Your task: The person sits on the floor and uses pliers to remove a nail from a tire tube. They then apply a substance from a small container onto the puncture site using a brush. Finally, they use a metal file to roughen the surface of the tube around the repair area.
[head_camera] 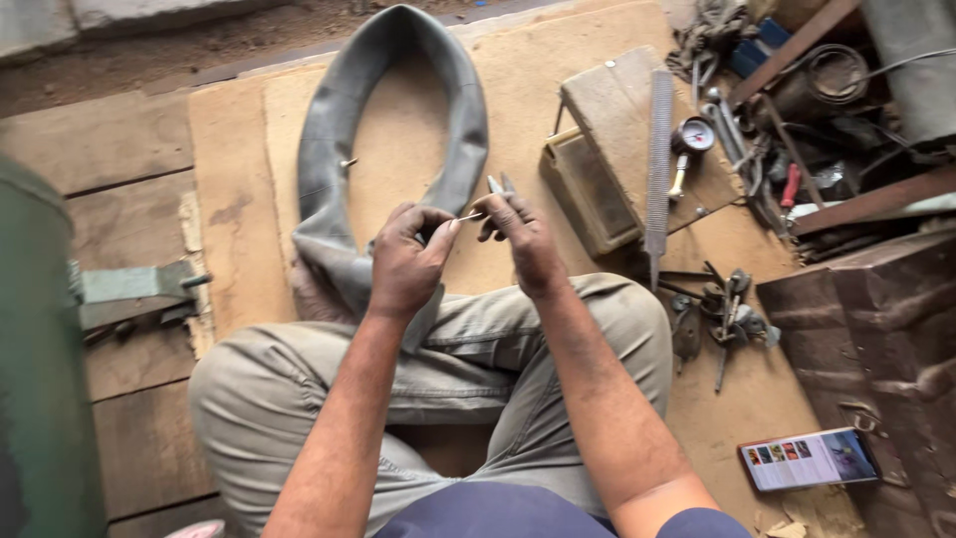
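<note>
Board floor (239, 199), hands (468, 249) pinching small metal tool (495, 189), inner tube (329, 149), file (658, 159), gauge (692, 136) beside.

A: How many tubes (329, 159) lie there?
B: One, plus one file (658, 159) and one gauge (692, 136).
A: Phones?
B: One phone (809, 458). Two hands (406, 261) work there.

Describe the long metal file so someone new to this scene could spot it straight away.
Start at the grey inner tube looped on the brown board, then look right, past the wooden box. The file lies lengthwise along the box's right edge, beside a round pressure gauge. It is the only long, flat, straight grey bar, narrowing to a point at its near end.
</note>
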